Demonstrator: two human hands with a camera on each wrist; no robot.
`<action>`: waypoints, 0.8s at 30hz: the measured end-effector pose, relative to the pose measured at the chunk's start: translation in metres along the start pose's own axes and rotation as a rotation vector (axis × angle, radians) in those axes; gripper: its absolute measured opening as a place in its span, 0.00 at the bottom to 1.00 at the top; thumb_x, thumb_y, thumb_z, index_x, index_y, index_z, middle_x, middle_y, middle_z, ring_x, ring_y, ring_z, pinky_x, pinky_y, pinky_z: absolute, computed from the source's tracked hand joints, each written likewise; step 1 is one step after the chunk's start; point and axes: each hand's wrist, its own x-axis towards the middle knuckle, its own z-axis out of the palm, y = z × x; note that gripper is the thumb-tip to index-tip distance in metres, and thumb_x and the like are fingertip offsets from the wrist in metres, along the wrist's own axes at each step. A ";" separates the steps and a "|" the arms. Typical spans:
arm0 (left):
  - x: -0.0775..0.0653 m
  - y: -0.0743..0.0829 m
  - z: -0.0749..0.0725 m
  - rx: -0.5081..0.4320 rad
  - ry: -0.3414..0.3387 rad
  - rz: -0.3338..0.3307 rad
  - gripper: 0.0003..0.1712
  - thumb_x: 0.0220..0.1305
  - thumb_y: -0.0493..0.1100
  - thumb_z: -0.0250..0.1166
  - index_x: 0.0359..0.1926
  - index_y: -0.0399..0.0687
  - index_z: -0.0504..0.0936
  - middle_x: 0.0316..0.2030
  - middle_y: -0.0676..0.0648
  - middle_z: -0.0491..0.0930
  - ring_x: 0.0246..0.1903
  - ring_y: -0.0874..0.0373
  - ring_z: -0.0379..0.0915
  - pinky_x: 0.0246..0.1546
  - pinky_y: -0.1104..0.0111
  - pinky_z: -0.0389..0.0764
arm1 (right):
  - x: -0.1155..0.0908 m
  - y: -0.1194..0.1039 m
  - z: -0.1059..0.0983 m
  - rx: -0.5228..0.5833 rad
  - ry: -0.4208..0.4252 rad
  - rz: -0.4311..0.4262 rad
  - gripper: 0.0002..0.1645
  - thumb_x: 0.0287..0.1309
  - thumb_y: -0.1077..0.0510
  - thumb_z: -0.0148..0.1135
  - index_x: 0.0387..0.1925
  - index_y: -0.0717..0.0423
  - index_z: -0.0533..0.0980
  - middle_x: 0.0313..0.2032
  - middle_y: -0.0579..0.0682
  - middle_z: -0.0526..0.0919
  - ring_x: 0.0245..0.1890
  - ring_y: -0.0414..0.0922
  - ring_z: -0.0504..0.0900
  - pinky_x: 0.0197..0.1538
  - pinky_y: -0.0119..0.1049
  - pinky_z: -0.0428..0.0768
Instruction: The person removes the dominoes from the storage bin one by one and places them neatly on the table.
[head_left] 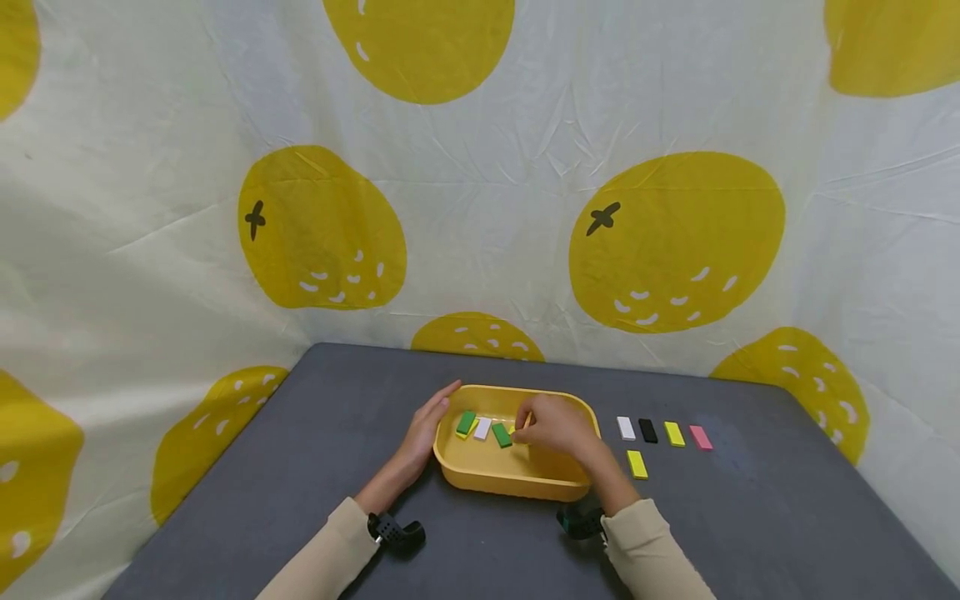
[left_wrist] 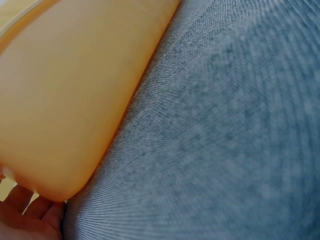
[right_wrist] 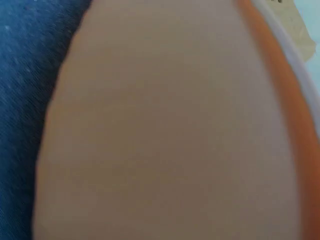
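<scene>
A yellow-orange plastic tub (head_left: pixel 510 483) stands on the dark table. My left hand (head_left: pixel 420 435) rests against its left end with fingers stretched along the wall; in the left wrist view, my fingers (left_wrist: pixel 37 215) touch the tub's lower corner. Inside, my right hand (head_left: pixel 557 427) reaches down with curled fingers, thumb and fingertips beside a mostly hidden yellow tile (head_left: pixel 512 430). Whether they grip it is hidden. Near it lie a green tile (head_left: pixel 501 435), a white tile (head_left: pixel 482 429) and another green tile (head_left: pixel 466 422) over a yellow one. The right wrist view shows only the tub's wall (right_wrist: pixel 170 125), no hand.
Right of the tub, a white tile (head_left: pixel 626 428), a black tile (head_left: pixel 648 431), a yellow tile (head_left: pixel 674 434) and a pink tile (head_left: pixel 701 438) form a row. Another yellow tile (head_left: pixel 637 465) lies below the white one. A fruit-patterned curtain (head_left: pixel 487 233) hangs behind the table (head_left: pixel 480 550).
</scene>
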 end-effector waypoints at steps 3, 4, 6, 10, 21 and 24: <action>0.000 0.000 0.000 0.003 0.002 0.003 0.28 0.85 0.51 0.41 0.78 0.51 0.66 0.79 0.43 0.61 0.80 0.45 0.51 0.79 0.45 0.54 | 0.001 -0.006 0.005 -0.028 0.016 0.051 0.09 0.54 0.53 0.77 0.25 0.49 0.84 0.20 0.42 0.78 0.20 0.40 0.70 0.26 0.32 0.66; 0.000 0.000 0.000 0.005 0.004 0.006 0.28 0.85 0.51 0.41 0.78 0.51 0.66 0.79 0.43 0.61 0.80 0.45 0.52 0.79 0.45 0.54 | 0.001 -0.008 0.006 -0.035 0.018 0.070 0.10 0.54 0.51 0.78 0.25 0.49 0.84 0.19 0.42 0.78 0.20 0.40 0.70 0.25 0.33 0.65; 0.000 0.000 0.001 0.006 0.007 0.008 0.28 0.85 0.51 0.41 0.78 0.50 0.66 0.79 0.43 0.61 0.80 0.45 0.52 0.80 0.45 0.54 | 0.001 -0.011 0.009 -0.047 0.023 0.109 0.11 0.54 0.49 0.78 0.25 0.47 0.84 0.20 0.41 0.78 0.20 0.41 0.71 0.25 0.33 0.65; 0.000 0.000 0.002 0.012 0.006 0.011 0.28 0.85 0.50 0.40 0.78 0.50 0.65 0.79 0.43 0.62 0.80 0.45 0.53 0.79 0.45 0.55 | 0.001 -0.014 0.016 -0.071 0.032 0.164 0.13 0.52 0.46 0.80 0.25 0.46 0.84 0.22 0.41 0.79 0.21 0.42 0.73 0.24 0.35 0.66; 0.000 -0.002 0.004 0.015 0.005 0.022 0.28 0.85 0.49 0.41 0.78 0.49 0.66 0.79 0.43 0.62 0.80 0.44 0.52 0.80 0.46 0.54 | 0.002 -0.011 0.033 -0.140 0.059 0.163 0.23 0.53 0.45 0.78 0.12 0.46 0.76 0.12 0.41 0.66 0.15 0.42 0.65 0.20 0.35 0.58; 0.000 -0.002 0.003 0.021 0.008 0.020 0.28 0.85 0.49 0.41 0.78 0.49 0.66 0.79 0.42 0.61 0.80 0.44 0.52 0.80 0.45 0.53 | 0.003 -0.013 0.035 -0.163 0.066 0.168 0.23 0.53 0.44 0.78 0.14 0.46 0.77 0.13 0.42 0.68 0.16 0.43 0.67 0.21 0.36 0.60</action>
